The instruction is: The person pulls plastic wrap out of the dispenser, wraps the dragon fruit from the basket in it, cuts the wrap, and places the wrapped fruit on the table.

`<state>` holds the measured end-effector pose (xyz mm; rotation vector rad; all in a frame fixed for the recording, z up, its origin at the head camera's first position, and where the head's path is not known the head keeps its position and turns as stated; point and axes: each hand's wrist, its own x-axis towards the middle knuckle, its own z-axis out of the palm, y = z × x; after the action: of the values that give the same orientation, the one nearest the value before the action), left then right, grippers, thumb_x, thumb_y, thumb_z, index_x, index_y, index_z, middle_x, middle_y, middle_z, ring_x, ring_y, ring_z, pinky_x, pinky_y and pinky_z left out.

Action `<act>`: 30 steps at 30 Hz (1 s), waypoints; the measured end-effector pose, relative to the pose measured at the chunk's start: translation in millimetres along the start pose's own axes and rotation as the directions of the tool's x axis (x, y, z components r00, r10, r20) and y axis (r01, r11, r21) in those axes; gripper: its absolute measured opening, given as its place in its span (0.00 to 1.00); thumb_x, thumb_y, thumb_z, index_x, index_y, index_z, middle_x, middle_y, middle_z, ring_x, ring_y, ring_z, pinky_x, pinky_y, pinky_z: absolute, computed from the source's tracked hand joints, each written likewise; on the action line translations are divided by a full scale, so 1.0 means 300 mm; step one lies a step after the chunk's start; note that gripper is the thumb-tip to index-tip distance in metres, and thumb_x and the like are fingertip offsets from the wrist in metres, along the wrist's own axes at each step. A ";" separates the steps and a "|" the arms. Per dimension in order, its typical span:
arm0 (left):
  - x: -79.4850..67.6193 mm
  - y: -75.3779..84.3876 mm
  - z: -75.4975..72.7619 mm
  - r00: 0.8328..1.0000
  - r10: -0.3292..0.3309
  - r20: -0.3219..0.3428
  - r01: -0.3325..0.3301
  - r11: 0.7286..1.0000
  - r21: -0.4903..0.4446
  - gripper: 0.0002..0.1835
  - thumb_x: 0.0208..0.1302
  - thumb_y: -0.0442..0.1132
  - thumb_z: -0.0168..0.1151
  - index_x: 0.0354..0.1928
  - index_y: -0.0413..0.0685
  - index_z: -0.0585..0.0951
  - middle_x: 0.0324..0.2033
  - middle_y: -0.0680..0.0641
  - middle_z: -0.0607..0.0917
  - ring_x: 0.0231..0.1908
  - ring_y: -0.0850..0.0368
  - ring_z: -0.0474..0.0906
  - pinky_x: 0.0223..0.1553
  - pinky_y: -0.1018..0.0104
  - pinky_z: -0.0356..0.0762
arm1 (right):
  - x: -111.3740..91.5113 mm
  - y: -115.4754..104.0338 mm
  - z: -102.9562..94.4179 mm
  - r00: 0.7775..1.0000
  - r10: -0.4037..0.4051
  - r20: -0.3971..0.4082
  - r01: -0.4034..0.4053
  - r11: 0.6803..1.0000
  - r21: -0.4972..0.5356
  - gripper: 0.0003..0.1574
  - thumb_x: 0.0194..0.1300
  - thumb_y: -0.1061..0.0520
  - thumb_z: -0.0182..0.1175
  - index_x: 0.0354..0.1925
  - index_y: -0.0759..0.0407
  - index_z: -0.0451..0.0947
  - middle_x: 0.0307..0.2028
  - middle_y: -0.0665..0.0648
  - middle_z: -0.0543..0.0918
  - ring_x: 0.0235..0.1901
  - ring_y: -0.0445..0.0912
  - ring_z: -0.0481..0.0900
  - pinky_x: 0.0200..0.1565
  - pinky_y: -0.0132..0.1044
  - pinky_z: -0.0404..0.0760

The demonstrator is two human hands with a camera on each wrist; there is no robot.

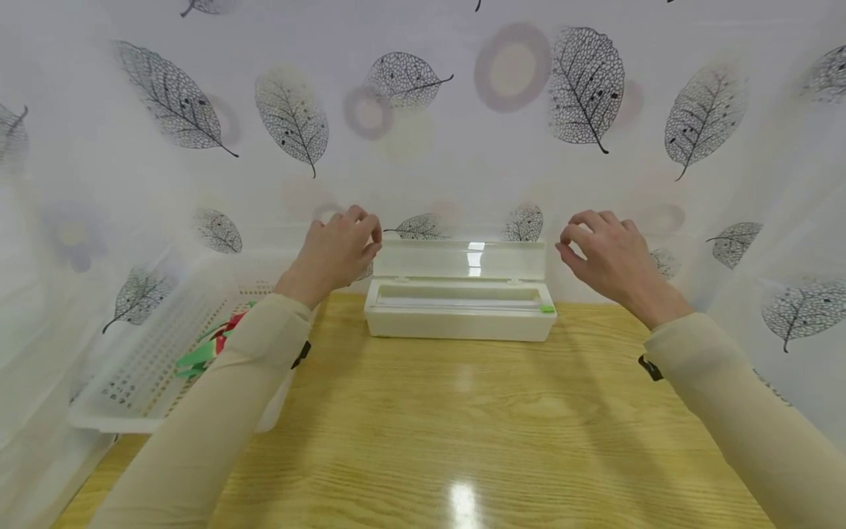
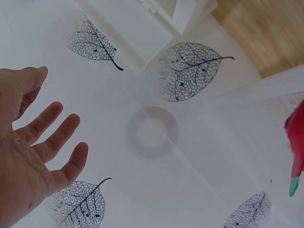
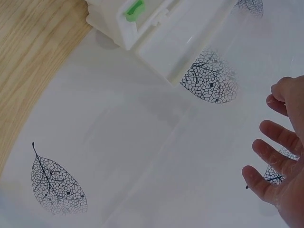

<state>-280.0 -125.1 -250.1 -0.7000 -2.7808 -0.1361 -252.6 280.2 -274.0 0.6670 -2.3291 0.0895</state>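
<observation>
A long white lidded box, which looks like a cling film dispenser, stands on the table against the patterned sheet. Its lid is tipped up and back. At the front right corner of the opening sits a small green slider, also visible in the right wrist view. My left hand hovers beside the lid's left end, fingers loosely bent and spread. On the other side, my right hand is held up near the lid's right end in a similar pose. Nothing shows in either hand.
At the left stands a white perforated plastic basket, partly hidden by my left forearm. Inside lie red and green items. A leaf-printed sheet hangs behind and along both sides of the wooden table.
</observation>
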 end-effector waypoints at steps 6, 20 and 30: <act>0.002 -0.005 0.004 1.000 -0.001 -0.009 0.001 1.000 -0.007 0.08 0.76 0.44 0.57 0.49 0.49 0.79 0.61 0.40 0.79 0.49 0.41 0.81 0.50 0.36 0.78 | 0.002 0.000 -0.002 1.000 0.006 0.016 -0.006 1.000 -0.016 0.02 0.64 0.62 0.69 0.36 0.59 0.84 0.46 0.64 0.85 0.47 0.65 0.80 0.39 0.64 0.78; 0.005 -0.006 -0.011 1.000 0.004 -0.014 -0.004 1.000 0.000 0.09 0.76 0.45 0.57 0.49 0.49 0.79 0.61 0.39 0.79 0.48 0.41 0.81 0.51 0.36 0.79 | 0.015 0.004 -0.012 1.000 0.008 0.014 -0.008 1.000 -0.021 0.02 0.63 0.62 0.69 0.35 0.60 0.84 0.46 0.65 0.85 0.47 0.65 0.81 0.39 0.64 0.78; 0.007 -0.009 -0.011 0.999 0.009 -0.031 -0.009 1.000 0.005 0.09 0.76 0.45 0.57 0.49 0.50 0.79 0.61 0.39 0.79 0.47 0.42 0.81 0.50 0.36 0.79 | 0.021 0.009 -0.013 1.000 0.007 -0.002 -0.007 1.000 -0.014 0.03 0.63 0.62 0.69 0.36 0.60 0.84 0.45 0.64 0.85 0.46 0.65 0.81 0.38 0.64 0.78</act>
<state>-282.5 -127.0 -246.5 -0.7030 -2.7470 -0.1368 -255.5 280.7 -266.7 0.6512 -2.3282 0.0765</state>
